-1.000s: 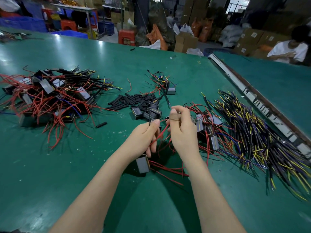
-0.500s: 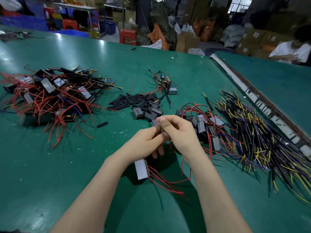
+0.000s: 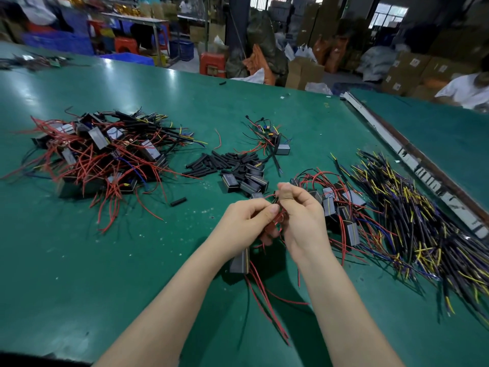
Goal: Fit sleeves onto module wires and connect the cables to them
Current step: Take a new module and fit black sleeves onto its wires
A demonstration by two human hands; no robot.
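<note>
My left hand [image 3: 244, 222] and my right hand [image 3: 301, 215] meet over the green table [image 3: 105, 260], fingers curled and pinching the red wires [image 3: 277, 219] of one module. The grey module box [image 3: 240, 260] hangs below my left palm, its red wires trailing toward me. A small black sleeve end shows at my right fingertips; I cannot tell how far it sits on the wire. Loose black sleeves [image 3: 222, 162] lie in a heap just beyond my hands.
A big tangle of finished modules with red wires [image 3: 100, 154] lies at the left. Unworked modules [image 3: 341, 207] sit right of my hands, beside a long pile of black-yellow cables [image 3: 423, 221]. A person in white [image 3: 468, 88] sits at the far right.
My hands first came together from a spread position, then my right hand turned and lifted its fingertips while the module slid slightly under my left palm.
</note>
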